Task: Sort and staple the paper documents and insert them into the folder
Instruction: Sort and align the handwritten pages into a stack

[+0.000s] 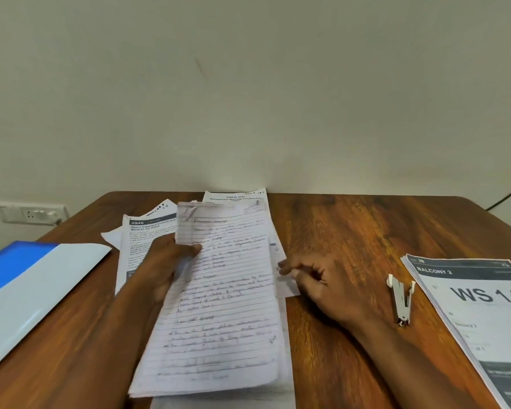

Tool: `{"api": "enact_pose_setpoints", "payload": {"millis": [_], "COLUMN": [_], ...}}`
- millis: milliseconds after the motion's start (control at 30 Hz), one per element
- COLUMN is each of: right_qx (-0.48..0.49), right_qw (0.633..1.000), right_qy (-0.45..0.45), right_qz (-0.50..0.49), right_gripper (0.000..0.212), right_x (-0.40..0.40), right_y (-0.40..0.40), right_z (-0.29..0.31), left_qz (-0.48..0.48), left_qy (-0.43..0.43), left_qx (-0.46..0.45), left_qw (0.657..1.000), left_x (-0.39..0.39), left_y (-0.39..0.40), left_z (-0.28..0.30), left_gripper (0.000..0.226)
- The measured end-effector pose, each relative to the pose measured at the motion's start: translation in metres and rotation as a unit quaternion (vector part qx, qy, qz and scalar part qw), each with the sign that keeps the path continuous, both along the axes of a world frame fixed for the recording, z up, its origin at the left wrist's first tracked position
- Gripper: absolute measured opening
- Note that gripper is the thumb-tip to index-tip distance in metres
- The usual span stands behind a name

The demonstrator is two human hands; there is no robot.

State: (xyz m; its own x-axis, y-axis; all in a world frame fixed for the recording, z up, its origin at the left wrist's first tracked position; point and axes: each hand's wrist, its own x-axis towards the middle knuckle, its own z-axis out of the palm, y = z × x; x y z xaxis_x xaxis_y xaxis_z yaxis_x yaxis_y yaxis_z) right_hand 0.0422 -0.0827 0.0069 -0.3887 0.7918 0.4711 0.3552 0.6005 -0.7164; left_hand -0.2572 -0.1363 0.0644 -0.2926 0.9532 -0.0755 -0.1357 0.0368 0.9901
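Two hands are working over the tabletop (351, 231). Nearest the person, the left hand (163, 261) is pinching a bundle of handwritten lined sheets (222, 305) at its left edge, thumb on top, lifting it slightly off the loose pages below. The right hand (316, 278) is resting beside the bundle's right edge, fingers loosely curled and gripping nothing. For a clean staple, the sheets should be squared against the tabletop before reaching for the stapler (401, 299), lying just right of that hand. Beyond it lies a printed stack headed WS 14 (478, 302). At left the blue folder (27, 284) is waiting, well apart; printed task sheets (148, 231) are lying farther back.
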Motion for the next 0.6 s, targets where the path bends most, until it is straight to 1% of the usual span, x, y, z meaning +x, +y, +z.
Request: {"api": "enact_pose_setpoints", "payload": {"millis": [67, 100, 200, 267, 300, 367, 467, 533, 600], "right_qx": [0.026, 0.038, 0.08, 0.089, 0.094, 0.108, 0.119, 0.141, 0.172], "right_qw": [0.997, 0.994, 0.974, 0.963, 0.963, 0.967, 0.967, 0.957, 0.938], "right_qy": [-0.071, -0.106, -0.213, -0.253, -0.253, -0.231, -0.214, -0.212, -0.211], "right_qz": [0.01, 0.013, 0.014, 0.015, 0.01, -0.013, -0.074, -0.141, -0.216], "right_gripper": [0.018, 0.023, 0.051, 0.063, 0.064, 0.059, 0.054, 0.05, 0.046], "right_x": [-0.004, -0.006, -0.01, -0.012, -0.013, -0.014, -0.014, -0.012, -0.008], "right_y": [-0.003, -0.005, -0.01, -0.012, -0.012, -0.012, -0.011, -0.009, -0.005], "right_z": [-0.001, 0.0, -0.001, -0.001, -0.001, 0.0, -0.001, -0.003, -0.005], "left_qz": [0.006, 0.012, 0.033, 0.033, 0.031, 0.023, 0.003, -0.003, 0.0], "left_qy": [-0.036, -0.05, -0.063, -0.055, -0.044, -0.029, -0.027, -0.029, -0.031], "left_qx": [-0.019, -0.027, -0.025, -0.02, -0.023, -0.031, -0.039, -0.045, -0.045], "left_qw": [0.999, 0.998, 0.997, 0.998, 0.998, 0.999, 0.999, 0.999, 0.998], "left_x": [-0.013, -0.017, -0.029, -0.028, -0.026, -0.025, -0.032, -0.035, -0.038], "left_y": [-0.005, -0.006, -0.006, -0.005, -0.005, -0.004, 0.002, 0.005, 0.008], "left_z": [-0.003, -0.003, -0.006, -0.008, -0.008, -0.011, -0.018, -0.021, -0.024], "left_gripper": [0.019, 0.021, 0.025, 0.027, 0.026, 0.024, 0.024, 0.027, 0.027]}}
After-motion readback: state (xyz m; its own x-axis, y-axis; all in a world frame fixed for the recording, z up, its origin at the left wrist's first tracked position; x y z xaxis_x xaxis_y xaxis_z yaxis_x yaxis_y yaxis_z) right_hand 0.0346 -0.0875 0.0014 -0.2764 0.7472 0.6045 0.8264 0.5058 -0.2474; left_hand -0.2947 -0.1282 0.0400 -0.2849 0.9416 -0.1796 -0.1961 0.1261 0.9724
